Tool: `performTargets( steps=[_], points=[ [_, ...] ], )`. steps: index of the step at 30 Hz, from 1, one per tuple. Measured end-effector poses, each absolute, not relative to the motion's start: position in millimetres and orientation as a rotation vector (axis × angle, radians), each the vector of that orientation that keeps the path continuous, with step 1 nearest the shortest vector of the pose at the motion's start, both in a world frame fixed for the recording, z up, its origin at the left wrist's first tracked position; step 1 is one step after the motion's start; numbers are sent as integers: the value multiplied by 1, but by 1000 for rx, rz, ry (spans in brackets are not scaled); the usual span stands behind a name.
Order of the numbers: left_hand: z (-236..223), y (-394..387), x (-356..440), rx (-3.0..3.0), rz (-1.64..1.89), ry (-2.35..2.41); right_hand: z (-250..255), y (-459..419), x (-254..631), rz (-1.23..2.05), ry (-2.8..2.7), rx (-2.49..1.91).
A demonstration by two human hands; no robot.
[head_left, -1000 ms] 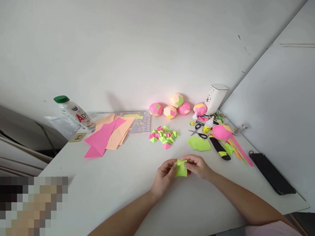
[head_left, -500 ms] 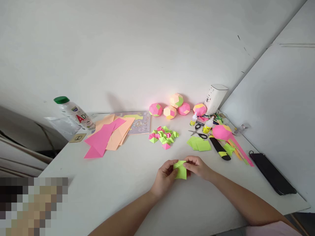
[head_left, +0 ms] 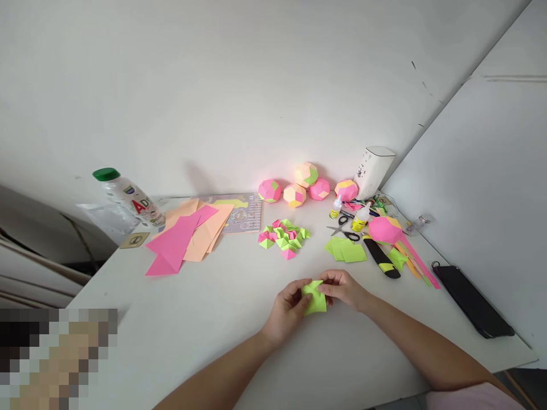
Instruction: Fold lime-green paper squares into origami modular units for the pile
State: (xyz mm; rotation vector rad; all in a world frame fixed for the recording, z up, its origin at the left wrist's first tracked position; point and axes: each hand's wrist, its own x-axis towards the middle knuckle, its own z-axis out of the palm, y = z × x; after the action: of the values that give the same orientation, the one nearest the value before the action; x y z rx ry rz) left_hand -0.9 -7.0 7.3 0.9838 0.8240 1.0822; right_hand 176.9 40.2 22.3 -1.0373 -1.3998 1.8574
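Note:
A small square of lime-green paper (head_left: pixel 315 303) is held above the front middle of the white table. My left hand (head_left: pixel 287 310) pinches its left edge, thumb on the near face and fingers behind. From the other side my right hand (head_left: pixel 344 289) grips the upper right corner between thumb and fingers. Creases show near the top of the sheet; its far side is hidden. Beyond the hands lies a pile of folded green and pink paper pieces (head_left: pixel 284 236). Flat green paper squares (head_left: pixel 347 250) rest in a small stack to the right of that pile.
Several paper balls (head_left: pixel 294 195) sit by the wall. Scissors (head_left: pixel 343 230), a glue bottle (head_left: pixel 359 220), a box cutter (head_left: pixel 382 257) and a black phone-like case (head_left: pixel 473 302) lie rightward. Pink sheets (head_left: pixel 182 242) and a green-capped bottle (head_left: pixel 130 196) are at left.
The green paper has tilted slightly, its lower edge shifting a little to the right. Both hands keep their hold and have barely moved.

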Motion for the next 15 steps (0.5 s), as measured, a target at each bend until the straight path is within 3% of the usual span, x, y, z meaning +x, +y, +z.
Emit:
performTargets(
  steps=[15],
  points=[
    [13,-5,-1,935,1110,728,22,39,177,1877,-1449,-977]
  ],
)
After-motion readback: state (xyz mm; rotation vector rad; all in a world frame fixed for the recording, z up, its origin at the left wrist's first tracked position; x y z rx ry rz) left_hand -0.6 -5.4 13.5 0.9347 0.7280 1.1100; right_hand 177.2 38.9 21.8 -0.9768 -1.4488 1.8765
